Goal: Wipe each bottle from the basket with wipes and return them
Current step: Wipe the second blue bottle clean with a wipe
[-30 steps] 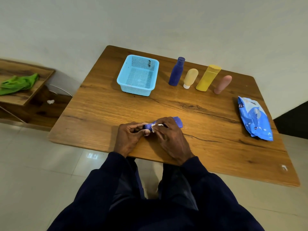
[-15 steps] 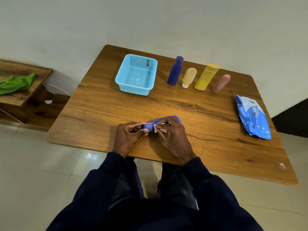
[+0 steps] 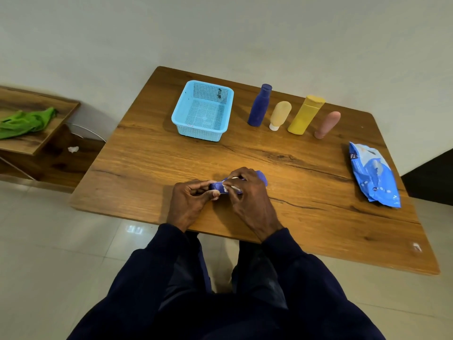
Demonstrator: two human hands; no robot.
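One light, likely slick bottle (image 3: 216, 186): left hand (image 3: 188, 203) pinched its end, right hand (image 3: 251, 201) pinched a wipe (image 3: 226, 189) against it.

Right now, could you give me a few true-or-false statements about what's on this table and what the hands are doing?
1. The basket holds no bottles. True.
2. Five bottles stand to its right. False: four stand there, the navy bottle, cream bottle, yellow bottle and pink bottle.
3. The left hand grips a blue bottle lying sideways while the right hand holds a white wipe against it. True.
4. The wipes pack lies in the basket. False: it lies on the table, at the far right.
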